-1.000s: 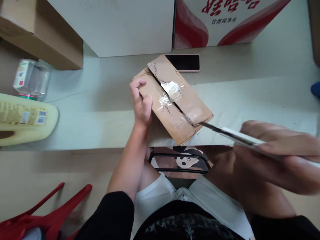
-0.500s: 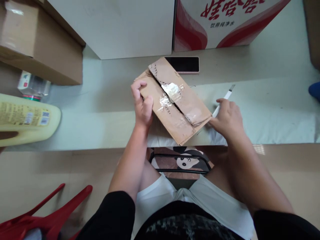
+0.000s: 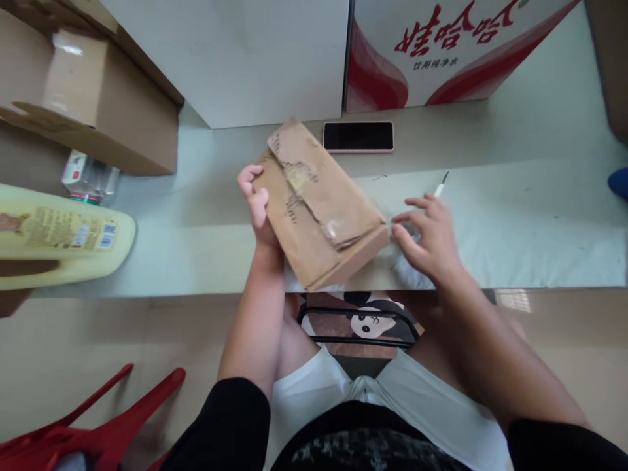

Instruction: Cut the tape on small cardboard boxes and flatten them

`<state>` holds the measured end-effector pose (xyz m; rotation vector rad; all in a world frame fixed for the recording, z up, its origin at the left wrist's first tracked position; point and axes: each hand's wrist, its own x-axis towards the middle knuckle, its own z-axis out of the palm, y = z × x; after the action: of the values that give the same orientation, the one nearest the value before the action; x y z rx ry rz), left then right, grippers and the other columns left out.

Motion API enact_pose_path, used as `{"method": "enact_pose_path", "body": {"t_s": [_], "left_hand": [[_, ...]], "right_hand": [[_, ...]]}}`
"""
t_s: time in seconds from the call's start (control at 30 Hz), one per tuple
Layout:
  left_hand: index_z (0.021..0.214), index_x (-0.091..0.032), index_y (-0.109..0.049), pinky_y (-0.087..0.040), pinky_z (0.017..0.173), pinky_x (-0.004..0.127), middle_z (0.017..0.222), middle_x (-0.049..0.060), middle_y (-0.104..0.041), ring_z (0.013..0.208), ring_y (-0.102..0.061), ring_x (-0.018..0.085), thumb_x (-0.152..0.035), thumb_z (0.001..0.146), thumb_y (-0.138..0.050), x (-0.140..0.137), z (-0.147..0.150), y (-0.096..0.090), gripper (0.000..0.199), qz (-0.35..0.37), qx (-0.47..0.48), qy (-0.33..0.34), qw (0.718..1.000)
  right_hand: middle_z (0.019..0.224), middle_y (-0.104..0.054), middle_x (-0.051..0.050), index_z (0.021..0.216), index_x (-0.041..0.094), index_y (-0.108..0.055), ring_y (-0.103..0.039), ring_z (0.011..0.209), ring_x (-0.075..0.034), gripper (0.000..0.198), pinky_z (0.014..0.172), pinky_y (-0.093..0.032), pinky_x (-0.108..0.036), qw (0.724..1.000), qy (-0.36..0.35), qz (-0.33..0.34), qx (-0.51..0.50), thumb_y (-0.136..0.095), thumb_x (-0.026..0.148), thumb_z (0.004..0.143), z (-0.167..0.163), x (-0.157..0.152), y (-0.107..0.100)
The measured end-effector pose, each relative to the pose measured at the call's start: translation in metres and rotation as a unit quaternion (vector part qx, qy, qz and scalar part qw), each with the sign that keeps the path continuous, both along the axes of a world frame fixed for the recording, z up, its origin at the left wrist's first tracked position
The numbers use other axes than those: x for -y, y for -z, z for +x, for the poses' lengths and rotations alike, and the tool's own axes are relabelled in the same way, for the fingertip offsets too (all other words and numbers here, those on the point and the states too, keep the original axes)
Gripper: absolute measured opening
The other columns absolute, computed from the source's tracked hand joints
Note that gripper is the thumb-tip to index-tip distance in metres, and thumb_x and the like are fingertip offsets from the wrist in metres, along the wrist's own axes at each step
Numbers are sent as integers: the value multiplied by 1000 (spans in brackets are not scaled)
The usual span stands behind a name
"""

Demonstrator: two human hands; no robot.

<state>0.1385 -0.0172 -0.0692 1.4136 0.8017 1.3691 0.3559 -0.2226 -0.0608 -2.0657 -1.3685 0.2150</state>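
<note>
A brown cardboard box (image 3: 314,203) with clear tape across its torn flap is tilted above the table's front edge. My left hand (image 3: 258,203) grips its left side, thumb on top and the rest partly behind. My right hand (image 3: 426,235) is by the box's right corner, thumb and forefinger apart. A small white-handled knife (image 3: 440,188) with a thin blade sticks out beyond those fingers, pointing away from me; its lower handle is hidden by the hand, which seems to keep hold of it.
A phone (image 3: 358,137) lies behind the box. At the back stand a white panel (image 3: 255,65) and a red-and-white carton (image 3: 377,72). To the left are a yellow jug (image 3: 93,235), a clear bottle (image 3: 91,175) and cardboard boxes (image 3: 137,131). A red stool (image 3: 132,405) is at lower left.
The box has shifted left and turned, showing more of its right end. My right hand has come off the box's corner and moved slightly left, the knife shifting and turning with it.
</note>
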Motion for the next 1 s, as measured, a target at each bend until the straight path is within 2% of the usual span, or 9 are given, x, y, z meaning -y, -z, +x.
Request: {"method": "enact_pose_path", "body": {"t_s": [0.1,0.2,0.37,0.47,0.57,0.67,0.83,0.9,1.0], "left_hand": [[107,-29,-43,-53,94,37,109,5,-56,114,-60,24,-59,84,-47,-2,-4,-4,39,-75,96,-8,993],[106,-28,-49,-54,94,36,110,6,-60,117,-61,26,-54,80,-56,3,-2,-5,38,-121,87,1,989],[111,-26,-62,-55,95,34,125,6,-68,124,-62,25,-39,75,-70,17,7,-8,40,-206,20,61,976],[100,-24,-67,-58,88,35,112,6,-74,116,-67,27,-46,78,-67,20,11,-9,31,-249,54,87,963],[88,-23,-68,-58,77,35,90,5,-75,96,-72,25,-51,78,-68,18,12,-7,30,-279,56,100,954],[83,-21,-68,-56,71,32,82,4,-73,84,-71,22,-47,73,-75,13,7,-8,29,-274,49,86,957],[89,-20,-68,-58,71,31,86,5,-75,92,-75,24,-41,67,-80,4,-3,-18,32,-252,29,59,965],[90,-20,-68,-58,66,30,82,4,-75,88,-76,23,-41,65,-82,4,-4,-20,36,-267,27,61,961],[90,-21,-69,-55,56,28,75,2,-73,73,-74,21,-50,64,-86,6,-5,-20,42,-307,11,86,948]], "right_hand": [[125,-68,-12,90,24,-74,-54,136,-34,54,123,-32,-62,979,-148,46,-134,-37,63,99,-17,-2,-2],[122,-71,-11,109,26,-74,-60,130,-32,64,119,-43,-56,948,-219,63,-223,-33,75,96,-29,-3,-3],[127,-71,-14,130,24,-66,-62,129,-34,72,111,-51,-52,948,-155,49,-273,-45,80,90,-27,0,4],[142,-63,-15,148,24,-47,-62,131,-32,78,108,-53,-49,942,-135,56,-302,-58,73,88,-24,1,7],[139,-63,-16,155,26,-30,-66,121,-29,86,100,-58,-47,934,-127,56,-329,-67,64,86,-24,1,8],[140,-60,-15,153,28,-28,-65,123,-28,86,103,-56,-49,944,-89,83,-307,-71,59,84,-24,1,10],[148,-53,-14,156,34,-18,-60,132,-29,95,112,-52,-52,940,-44,171,-293,-71,63,82,-22,-2,9],[144,-57,-13,156,36,-19,-64,126,-28,95,107,-56,-49,928,-55,175,-325,-70,65,82,-22,-3,9],[132,-66,-13,143,29,-44,-68,118,-28,79,101,-59,-47,925,-56,135,-349,-72,67,80,-21,-4,12]]}}
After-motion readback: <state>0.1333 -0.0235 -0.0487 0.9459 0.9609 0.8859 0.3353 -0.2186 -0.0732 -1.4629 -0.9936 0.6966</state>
